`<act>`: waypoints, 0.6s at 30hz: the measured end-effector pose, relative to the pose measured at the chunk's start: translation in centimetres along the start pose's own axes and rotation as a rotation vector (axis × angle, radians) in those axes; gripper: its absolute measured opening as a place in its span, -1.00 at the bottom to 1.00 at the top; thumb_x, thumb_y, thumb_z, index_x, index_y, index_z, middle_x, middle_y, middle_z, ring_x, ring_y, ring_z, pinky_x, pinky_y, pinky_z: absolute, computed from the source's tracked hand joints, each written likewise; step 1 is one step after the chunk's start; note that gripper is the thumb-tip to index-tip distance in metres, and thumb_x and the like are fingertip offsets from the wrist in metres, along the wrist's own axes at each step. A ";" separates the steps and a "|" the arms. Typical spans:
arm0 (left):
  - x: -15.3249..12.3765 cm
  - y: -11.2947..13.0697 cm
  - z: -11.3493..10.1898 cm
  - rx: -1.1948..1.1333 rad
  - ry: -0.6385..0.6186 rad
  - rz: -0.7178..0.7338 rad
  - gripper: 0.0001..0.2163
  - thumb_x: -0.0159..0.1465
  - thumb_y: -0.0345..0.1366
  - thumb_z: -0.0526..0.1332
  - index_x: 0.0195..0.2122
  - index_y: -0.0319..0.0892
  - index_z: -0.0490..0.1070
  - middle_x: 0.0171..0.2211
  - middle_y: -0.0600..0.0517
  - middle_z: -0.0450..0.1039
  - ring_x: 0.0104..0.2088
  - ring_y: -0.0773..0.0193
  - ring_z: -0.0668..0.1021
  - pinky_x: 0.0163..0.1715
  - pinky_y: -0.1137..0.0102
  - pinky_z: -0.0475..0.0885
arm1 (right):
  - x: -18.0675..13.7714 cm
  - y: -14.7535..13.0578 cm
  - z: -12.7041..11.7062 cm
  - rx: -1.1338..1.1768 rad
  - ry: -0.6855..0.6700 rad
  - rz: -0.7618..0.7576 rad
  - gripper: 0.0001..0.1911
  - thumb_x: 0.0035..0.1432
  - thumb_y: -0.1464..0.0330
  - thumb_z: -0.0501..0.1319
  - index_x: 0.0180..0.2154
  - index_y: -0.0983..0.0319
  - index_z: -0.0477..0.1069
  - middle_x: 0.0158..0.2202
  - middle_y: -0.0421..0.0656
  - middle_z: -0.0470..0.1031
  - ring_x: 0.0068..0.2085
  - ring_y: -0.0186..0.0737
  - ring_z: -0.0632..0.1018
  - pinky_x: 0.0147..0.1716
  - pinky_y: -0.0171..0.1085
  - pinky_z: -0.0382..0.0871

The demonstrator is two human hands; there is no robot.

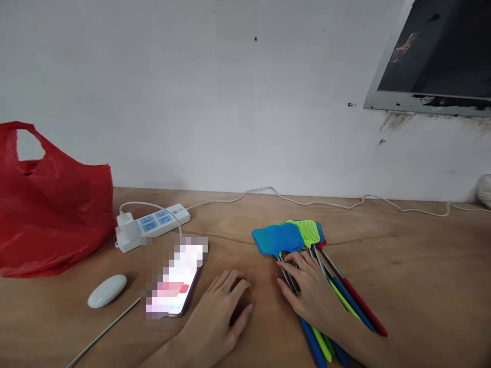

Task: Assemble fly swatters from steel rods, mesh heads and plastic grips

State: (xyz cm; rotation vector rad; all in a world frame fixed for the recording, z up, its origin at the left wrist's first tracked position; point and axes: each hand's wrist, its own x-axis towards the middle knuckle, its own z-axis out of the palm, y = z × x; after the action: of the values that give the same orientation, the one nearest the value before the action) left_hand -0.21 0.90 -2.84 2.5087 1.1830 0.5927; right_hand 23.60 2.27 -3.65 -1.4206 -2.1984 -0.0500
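Several fly swatters (284,239) lie in a fanned pile on the wooden table, their blue and yellow-green mesh heads stacked toward the wall. Thin metal shafts lead to blue, green, yellow-green and red handles pointing toward me. My right hand (305,286) lies over the shafts just below the heads, thumb and fingers apart and touching them; part of the pile is hidden under the hand and forearm. My left hand (220,309) rests on the table left of the pile, fingers loosely bent and apart, holding nothing. Beside it lies a lit phone (180,281), partly blurred out.
A white power strip (153,226) with a plugged-in charger sits behind the phone. Its cable (307,203) runs along the wall. At the left are a red plastic bag (57,214) and a white oval object like a mouse (107,291). A dark framed panel (441,56) is at upper right.
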 end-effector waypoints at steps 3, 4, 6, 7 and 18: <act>0.0 0.1 0.0 0.003 -0.023 -0.018 -0.86 0.35 -0.38 0.10 -0.11 -0.11 0.37 -0.02 -0.10 0.39 -0.04 0.00 0.46 -0.03 0.08 0.44 | 0.0 0.1 0.1 -0.008 0.014 -0.006 -0.74 0.25 0.45 0.15 -0.06 0.23 0.50 -0.16 -0.01 0.48 -0.10 0.04 0.44 -0.08 0.00 0.32; 0.0 0.0 0.0 0.001 -0.027 -0.021 -0.86 0.35 -0.39 0.10 -0.10 -0.11 0.36 -0.02 -0.10 0.39 -0.03 -0.01 0.46 -0.03 0.07 0.44 | -0.1 0.2 0.1 -0.011 0.021 -0.011 -0.75 0.25 0.45 0.15 -0.06 0.23 0.49 -0.17 -0.02 0.49 -0.10 0.03 0.44 -0.08 -0.01 0.31; 0.1 -0.1 0.0 -0.007 -0.033 -0.019 -0.86 0.35 -0.39 0.10 -0.10 -0.11 0.36 -0.01 -0.10 0.38 -0.02 -0.01 0.45 -0.02 0.06 0.44 | -0.1 0.4 0.2 -0.011 0.041 -0.015 -0.77 0.25 0.45 0.15 -0.08 0.22 0.49 -0.18 -0.05 0.49 -0.12 0.01 0.45 -0.09 -0.03 0.29; 0.1 -0.1 0.0 -0.012 -0.033 -0.014 -0.86 0.36 -0.39 0.10 -0.10 -0.11 0.35 -0.01 -0.09 0.38 -0.02 0.00 0.45 -0.02 0.06 0.44 | -0.1 0.5 0.2 -0.012 0.052 -0.014 -0.79 0.25 0.44 0.16 -0.11 0.21 0.49 -0.19 -0.06 0.50 -0.13 0.00 0.45 -0.10 -0.04 0.28; 0.1 -0.3 0.2 -0.031 -0.006 -0.006 -0.82 0.34 -0.38 0.10 -0.04 -0.11 0.33 0.03 -0.11 0.37 0.01 -0.03 0.46 -0.01 0.05 0.45 | 0.5 2.0 -0.9 -0.282 0.164 0.111 -0.89 0.19 0.43 0.15 -0.41 0.19 0.32 -0.46 -0.18 0.45 -0.39 -0.11 0.47 -0.37 -0.21 0.14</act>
State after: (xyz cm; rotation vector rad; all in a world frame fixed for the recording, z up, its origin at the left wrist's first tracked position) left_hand -0.29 1.13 -3.10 2.4785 1.1690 0.5971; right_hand 25.56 3.34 -3.10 -1.6231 -2.0338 -0.4377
